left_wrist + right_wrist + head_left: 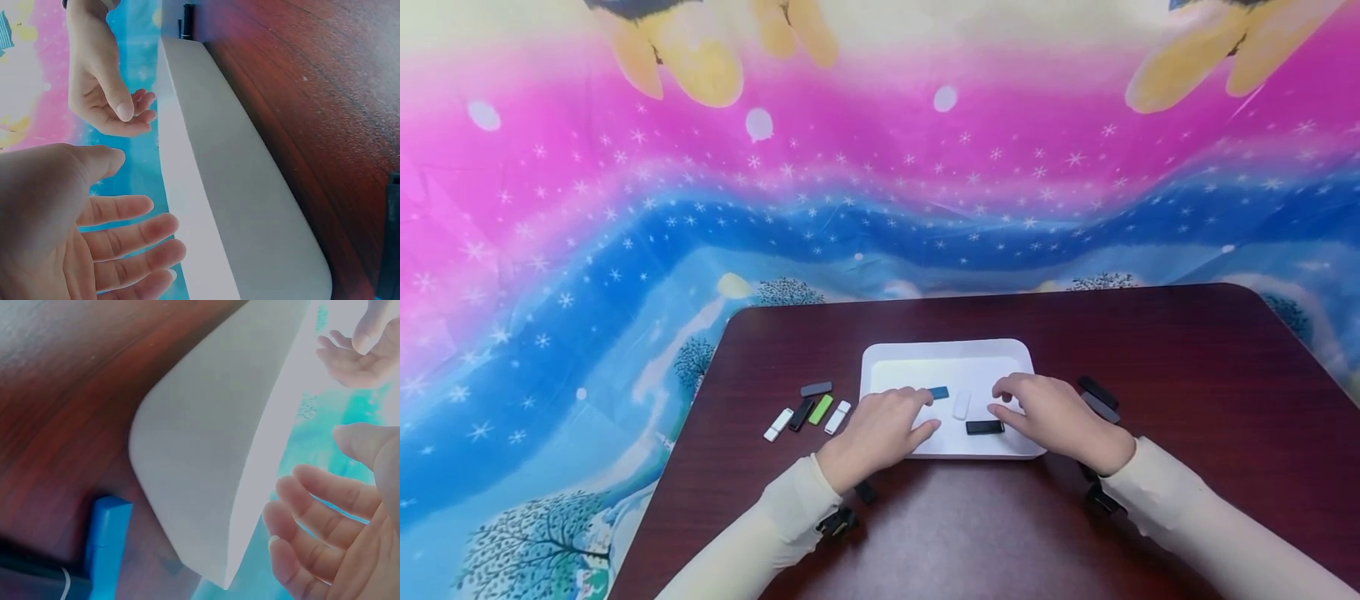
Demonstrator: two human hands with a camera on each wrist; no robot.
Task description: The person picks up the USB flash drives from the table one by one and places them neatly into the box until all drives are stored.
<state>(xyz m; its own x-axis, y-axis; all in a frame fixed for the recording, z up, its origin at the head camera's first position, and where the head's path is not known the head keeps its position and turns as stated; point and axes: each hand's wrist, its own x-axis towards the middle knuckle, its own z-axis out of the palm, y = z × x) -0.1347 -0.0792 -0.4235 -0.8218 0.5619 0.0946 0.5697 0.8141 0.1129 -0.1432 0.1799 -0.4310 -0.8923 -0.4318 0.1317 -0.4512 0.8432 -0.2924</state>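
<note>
White and shallow, the tray (943,368) is seen below centre in the head view, with a teal stick (939,392), a white stick (962,405) and a black stick (984,427) laid inside. Above it, the left grip (883,422) and right grip (1052,414) are held loosely spread, both empty.

Pink-and-blue snowflake backdrop (880,187) behind dark reddish-brown table (1210,375)

Your head view's looking forward and down at the counter (970,525) from higher up; both wrist views are low, super close, sharing the white tray (225,169).
</note>
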